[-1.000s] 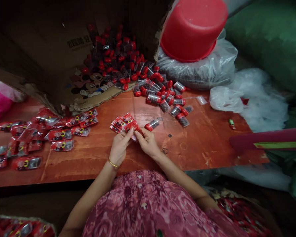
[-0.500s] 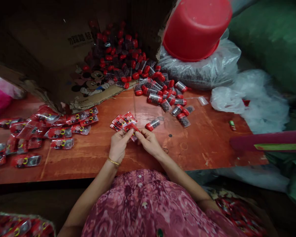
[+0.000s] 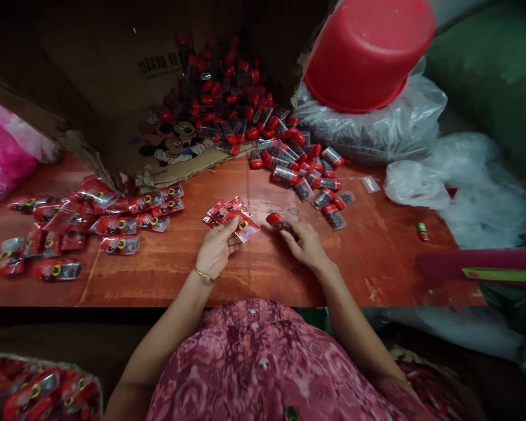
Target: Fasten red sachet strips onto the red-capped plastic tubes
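My left hand pinches a red printed plastic packet with a clear end between thumb and fingers. Just behind it lie several more flat red packets on the table. My right hand has its thumb and fingers closed round a small clear bottle with a red cap and dark contents. The cap points left, and the fingers hide part of the bottle. Beyond my right hand, more of these red-capped bottles lie in a loose heap.
The reddish table carries filled red packets at left. A cardboard box on its side spills the bottles. A red bucket sits upside down on a plastic bag at the back right. A sack of packets stands lower left.
My hands have parted. The left keeps the packet, now held flatter, while the right has let go of it, moved right and closed on the bottle. The view has shifted slightly.
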Demonstrator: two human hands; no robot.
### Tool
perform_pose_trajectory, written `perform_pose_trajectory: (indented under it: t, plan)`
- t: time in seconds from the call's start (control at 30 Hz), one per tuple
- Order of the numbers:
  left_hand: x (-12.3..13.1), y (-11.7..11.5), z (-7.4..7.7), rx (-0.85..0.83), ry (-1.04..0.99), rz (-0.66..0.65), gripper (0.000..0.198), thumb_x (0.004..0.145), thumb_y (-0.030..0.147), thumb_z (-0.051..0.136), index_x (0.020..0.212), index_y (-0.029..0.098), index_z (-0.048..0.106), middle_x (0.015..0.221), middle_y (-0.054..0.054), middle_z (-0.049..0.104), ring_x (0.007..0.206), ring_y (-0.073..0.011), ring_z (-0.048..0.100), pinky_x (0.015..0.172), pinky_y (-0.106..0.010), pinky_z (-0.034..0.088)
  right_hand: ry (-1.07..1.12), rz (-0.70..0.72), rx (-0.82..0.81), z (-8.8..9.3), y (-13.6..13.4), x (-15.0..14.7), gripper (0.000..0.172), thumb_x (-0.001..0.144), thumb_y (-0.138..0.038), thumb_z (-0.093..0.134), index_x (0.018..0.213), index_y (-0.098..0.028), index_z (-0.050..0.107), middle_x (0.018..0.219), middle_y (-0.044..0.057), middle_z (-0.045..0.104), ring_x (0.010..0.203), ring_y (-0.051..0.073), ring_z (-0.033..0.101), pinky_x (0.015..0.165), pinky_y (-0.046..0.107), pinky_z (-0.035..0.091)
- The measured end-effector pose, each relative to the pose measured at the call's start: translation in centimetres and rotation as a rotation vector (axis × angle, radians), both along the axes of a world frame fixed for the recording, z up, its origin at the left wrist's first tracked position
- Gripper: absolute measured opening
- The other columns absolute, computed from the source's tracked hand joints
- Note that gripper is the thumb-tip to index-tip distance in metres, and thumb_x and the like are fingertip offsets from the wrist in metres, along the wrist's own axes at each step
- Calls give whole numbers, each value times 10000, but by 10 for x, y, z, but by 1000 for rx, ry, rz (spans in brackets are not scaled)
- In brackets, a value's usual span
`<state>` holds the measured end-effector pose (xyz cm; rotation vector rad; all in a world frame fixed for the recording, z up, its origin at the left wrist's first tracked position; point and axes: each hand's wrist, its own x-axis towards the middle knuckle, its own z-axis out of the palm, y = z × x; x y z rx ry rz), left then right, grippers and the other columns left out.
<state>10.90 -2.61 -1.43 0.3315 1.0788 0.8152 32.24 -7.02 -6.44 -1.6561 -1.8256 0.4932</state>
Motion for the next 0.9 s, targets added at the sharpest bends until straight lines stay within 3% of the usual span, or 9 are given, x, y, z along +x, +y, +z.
perform_pose_trajectory:
  t: [0.13,0.27,0.5,0.7,0.9]
  plan:
    - [2,-1,0,46,38,2,325,556,374,811,735,136,680,662,-34,702,535,-98,613,501,-181,449,513,-47,-199,19,-29,-23,276,825,-397,477,888,-186,644,592,-8,581,495,131,489,487,253,406]
    - [7,-3,-2,73,42,-18,411,502,446,817,751,143,694,657,-24,693,558,-109,615,524,-199,455,764,-51,-339,35,-38,-39,257,726,-427,565,757,-187,650,509,-32,510,409,93,405,395,213,315]
    - [5,-6,1,105,60,-72,438,438,481,823,662,135,676,658,-28,687,570,-113,608,544,-219,472,776,-52,-406,46,-27,-47,238,693,-410,585,681,-177,635,478,-41,468,408,80,354,399,213,267]
    - [6,-7,7,175,105,-83,417,430,463,825,628,137,656,619,-6,665,541,-99,577,535,-216,469,772,-61,-362,45,-24,-52,227,699,-395,588,691,-173,633,500,-44,476,433,78,351,426,217,289]
    - [13,-13,3,243,37,-11,360,449,320,845,701,141,659,685,15,669,623,-91,585,678,-233,483,794,-54,-314,37,-24,-62,248,754,-413,563,776,-176,634,577,-24,530,469,93,413,439,222,351]
